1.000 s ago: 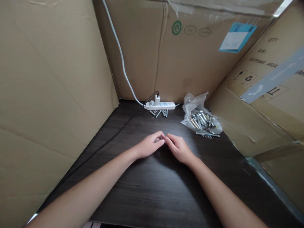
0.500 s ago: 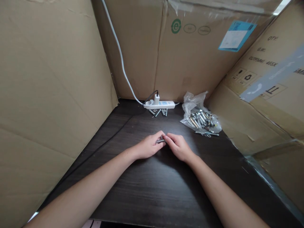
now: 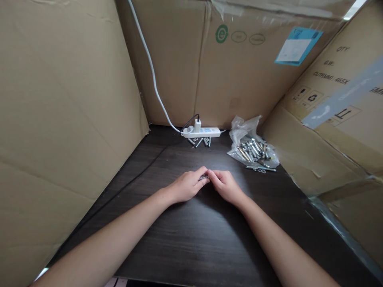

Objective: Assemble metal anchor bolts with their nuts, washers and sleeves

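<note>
Over the middle of the dark table, both hands meet around a metal expansion bolt. My left hand is closed around its shank, with a short silvery length showing between thumb and fingers. Thumb and fingers of my right hand pinch the bolt's right end, where they hide whatever small part is there. To the right, a clear plastic bag lies opened out with several expansion bolts in it. A loose bolt rod and a washer lie in front of the bag.
A white power strip with a plugged-in charger stands at the back. Several loose bolt parts lie before it. A black cable crosses the table's left side. Cardboard walls enclose the left, back and right.
Both hands stay in nearly the same place. The left fingers have shifted slightly along the bolt, and less of its shank shows now.
</note>
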Tool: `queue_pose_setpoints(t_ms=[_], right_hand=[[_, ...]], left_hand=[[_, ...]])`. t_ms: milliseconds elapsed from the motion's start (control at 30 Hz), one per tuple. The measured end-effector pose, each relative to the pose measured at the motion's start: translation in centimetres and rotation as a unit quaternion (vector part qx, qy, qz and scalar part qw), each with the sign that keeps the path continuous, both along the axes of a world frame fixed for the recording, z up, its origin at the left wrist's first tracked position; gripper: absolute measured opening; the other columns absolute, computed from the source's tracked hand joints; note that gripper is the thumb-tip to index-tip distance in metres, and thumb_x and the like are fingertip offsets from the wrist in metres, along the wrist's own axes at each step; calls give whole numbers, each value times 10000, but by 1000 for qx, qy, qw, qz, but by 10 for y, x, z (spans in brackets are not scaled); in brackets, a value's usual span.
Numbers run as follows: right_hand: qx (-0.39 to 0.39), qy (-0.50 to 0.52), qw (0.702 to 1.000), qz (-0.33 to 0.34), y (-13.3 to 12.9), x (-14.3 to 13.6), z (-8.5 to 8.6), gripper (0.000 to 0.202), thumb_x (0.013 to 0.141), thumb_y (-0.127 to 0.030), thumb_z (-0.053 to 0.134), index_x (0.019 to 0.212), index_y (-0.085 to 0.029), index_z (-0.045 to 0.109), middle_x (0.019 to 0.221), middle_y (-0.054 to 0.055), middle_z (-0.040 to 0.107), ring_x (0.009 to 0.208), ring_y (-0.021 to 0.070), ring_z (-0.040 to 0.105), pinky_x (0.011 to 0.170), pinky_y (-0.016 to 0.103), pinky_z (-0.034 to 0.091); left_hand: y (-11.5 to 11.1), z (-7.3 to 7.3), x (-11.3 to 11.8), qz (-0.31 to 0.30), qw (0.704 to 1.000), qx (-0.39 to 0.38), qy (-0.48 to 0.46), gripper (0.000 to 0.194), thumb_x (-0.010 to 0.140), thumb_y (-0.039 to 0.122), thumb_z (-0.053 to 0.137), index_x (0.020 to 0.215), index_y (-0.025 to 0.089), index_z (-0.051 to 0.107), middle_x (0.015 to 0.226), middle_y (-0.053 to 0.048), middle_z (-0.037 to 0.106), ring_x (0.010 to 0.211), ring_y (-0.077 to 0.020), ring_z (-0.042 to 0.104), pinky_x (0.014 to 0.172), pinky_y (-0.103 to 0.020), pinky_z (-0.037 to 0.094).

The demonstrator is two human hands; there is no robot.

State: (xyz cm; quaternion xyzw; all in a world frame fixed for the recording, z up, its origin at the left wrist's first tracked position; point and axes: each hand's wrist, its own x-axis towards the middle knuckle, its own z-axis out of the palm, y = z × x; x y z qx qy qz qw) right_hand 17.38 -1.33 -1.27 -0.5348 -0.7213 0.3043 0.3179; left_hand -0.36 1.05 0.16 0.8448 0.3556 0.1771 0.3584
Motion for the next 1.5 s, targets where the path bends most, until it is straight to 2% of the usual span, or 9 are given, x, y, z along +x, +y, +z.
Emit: queue_pose_setpoints(t_ms=[267,567,767,900,1033,1167,1300,1400,1500], right_hand=[[-2,8,1000,-3,-1,-2,2,463,924,-477,339,574,-187,424,510,-28,409,495,107,381,490,236,263],[73,-25,997,1,0,-2,3,381,919,-403,401,608,-186,428,567,-28,443,546,105,401,538,232,295],[98,-6,995,-34,-2,-2,4,368,903,-388,442,602,-178,467,545,-34,445,525,95,397,518,223,299],[138,3,986,-91,-2,5,10,305,888,-359,481,641,-183,495,547,-35,451,514,97,405,523,225,321],[104,68,987,-100,-1,3,10,240,887,-375,494,757,-184,557,619,-15,544,547,112,473,544,227,374],[73,108,990,-63,-4,-10,4,179,873,-348,526,888,-184,596,727,6,608,606,123,523,565,226,412],[84,77,991,-66,-6,-14,5,169,869,-330,531,826,-180,594,699,6,584,587,118,501,554,231,403],[89,74,988,-104,1,-2,9,186,863,-358,528,816,-181,561,678,3,573,562,119,512,537,234,409],[112,59,975,-182,17,32,16,229,847,-410,520,825,-183,538,726,20,606,559,127,538,539,243,431]], left_hand=[[1,-2,0,5,1000,0,-8,161,910,364,411,957,226,480,831,-13,643,738,-185,596,612,-241,360],[2,-1,0,13,1000,6,-10,153,906,364,414,923,222,469,756,11,601,656,-155,555,575,-227,351],[1,0,0,13,999,9,-31,167,922,350,387,988,231,485,868,8,620,777,-158,579,664,-234,381],[3,0,-1,21,1000,4,-16,190,926,362,380,908,221,505,762,28,584,705,-138,546,641,-225,370],[5,-3,-2,22,1000,-9,-5,230,924,382,389,840,207,511,718,30,572,657,-131,527,617,-225,360],[7,-7,-2,25,998,-32,-53,233,939,360,367,897,194,525,865,-10,631,772,-150,574,678,-232,391],[9,-7,-2,24,997,-42,-65,208,929,324,383,934,188,540,913,-22,634,821,-156,575,714,-234,405],[10,-4,-3,29,997,-43,-52,208,926,326,377,960,202,540,849,3,612,776,-142,555,695,-230,399],[10,-1,-3,34,998,-41,-44,204,922,314,369,937,208,543,771,23,572,721,-125,525,668,-225,382]])
